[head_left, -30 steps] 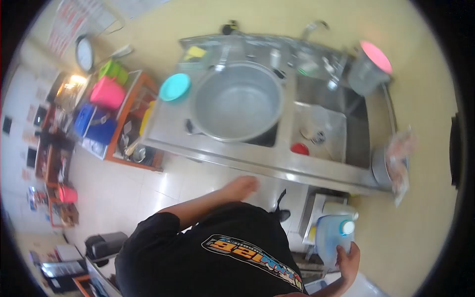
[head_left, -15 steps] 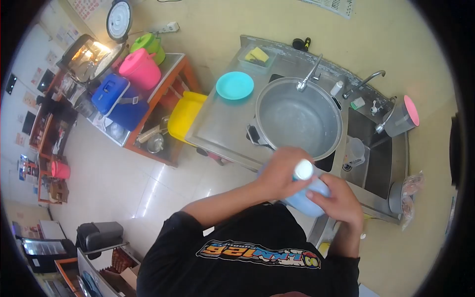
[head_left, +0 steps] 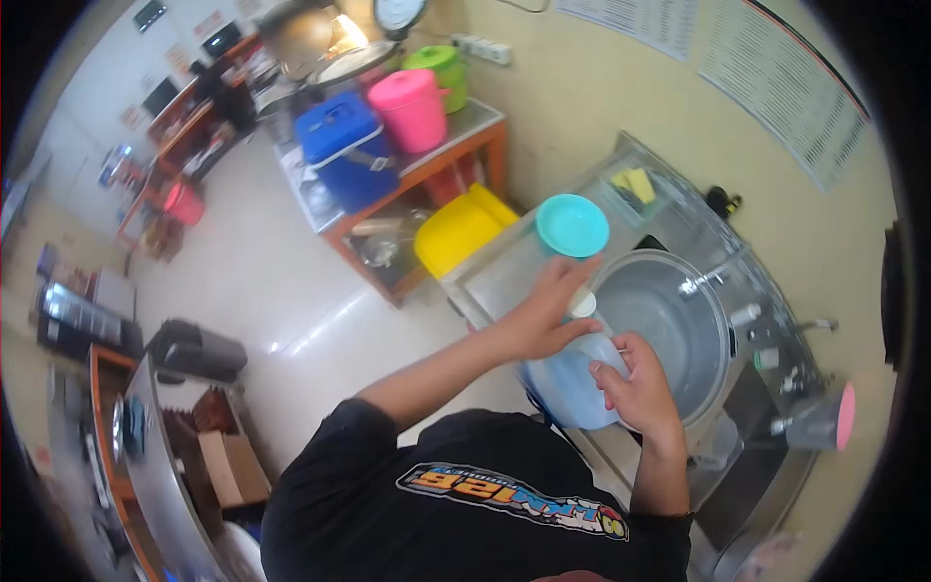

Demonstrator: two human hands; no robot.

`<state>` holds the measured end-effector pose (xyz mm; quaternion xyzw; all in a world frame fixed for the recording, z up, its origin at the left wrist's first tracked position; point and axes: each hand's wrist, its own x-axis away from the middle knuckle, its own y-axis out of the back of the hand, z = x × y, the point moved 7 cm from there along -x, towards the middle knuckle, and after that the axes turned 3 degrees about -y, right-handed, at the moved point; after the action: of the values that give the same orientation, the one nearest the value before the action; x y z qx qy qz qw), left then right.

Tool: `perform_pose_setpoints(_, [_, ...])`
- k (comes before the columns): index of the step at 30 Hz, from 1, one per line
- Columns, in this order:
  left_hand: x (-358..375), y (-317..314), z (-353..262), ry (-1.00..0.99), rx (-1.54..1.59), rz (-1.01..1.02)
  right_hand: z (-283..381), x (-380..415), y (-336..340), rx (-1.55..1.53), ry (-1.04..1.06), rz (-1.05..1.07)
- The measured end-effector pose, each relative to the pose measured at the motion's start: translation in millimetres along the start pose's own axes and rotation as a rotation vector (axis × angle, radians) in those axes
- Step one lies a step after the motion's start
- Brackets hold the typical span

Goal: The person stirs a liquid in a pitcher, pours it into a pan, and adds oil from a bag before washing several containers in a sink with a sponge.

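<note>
A large translucent bluish jug [head_left: 580,380] with a white cap [head_left: 582,304] is in front of my body, near the counter's front edge. My right hand [head_left: 640,383] is closed round the jug's upper side, where its handle seems to be. Beside the cap, my left hand [head_left: 551,315] has its fingers and thumb stretched apart. Whether its skin touches the cap cannot be made out. Just beyond the jug stands a big grey metal pot [head_left: 669,315], its near rim partly behind my hands.
On the steel counter [head_left: 495,286] lie a turquoise plate [head_left: 572,225] and a container with a yellow sponge [head_left: 635,184]. Taps and a sink [head_left: 742,504] are at right. A yellow chair [head_left: 465,233] stands left, near a table with a blue cooler [head_left: 347,155] and pink bucket [head_left: 407,109].
My view has turned, so the counter and pot appear lower and further right. My left hand, earlier closed near the cap, has opened its fingers. My right hand still holds the jug.
</note>
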<state>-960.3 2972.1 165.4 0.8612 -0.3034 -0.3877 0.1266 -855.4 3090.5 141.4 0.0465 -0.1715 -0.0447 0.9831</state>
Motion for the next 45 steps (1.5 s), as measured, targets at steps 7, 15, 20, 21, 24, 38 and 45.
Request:
perform_pose_setpoints(7, [-50, -2, 15, 0.018, -0.041, -0.401, 27, -43, 9, -0.088, 0.08, 0.075])
perform_pose_setpoints(15, [-79, -52, 223, 0.4, 0.461, 0.128, 78, -69, 52, -0.258, 0.139, -0.175])
perform_pose_setpoints(20, [-75, -172, 283, 0.775, 1.329, 0.32, 130, -131, 90, -0.4, 0.213, -0.38])
perform_pose_setpoints(21, [-80, -191, 284, 0.808, 1.427, 0.339, 134, -151, 101, -0.415, 0.18, -0.425])
perform_pose_setpoints(24, [-82, -202, 282, 1.023, 1.594, 0.37, 134, -219, 142, -0.454, 0.027, -0.566])
perform_pose_setpoints(38, [-54, -251, 324, 1.58, 1.687, 0.482, 64, -384, 238, -0.419, -0.549, -0.568])
perform_pose_setpoints(45, [-43, -259, 324, 1.665, 1.828, 0.373, 50, -416, 251, -0.274, -0.634, -0.633])
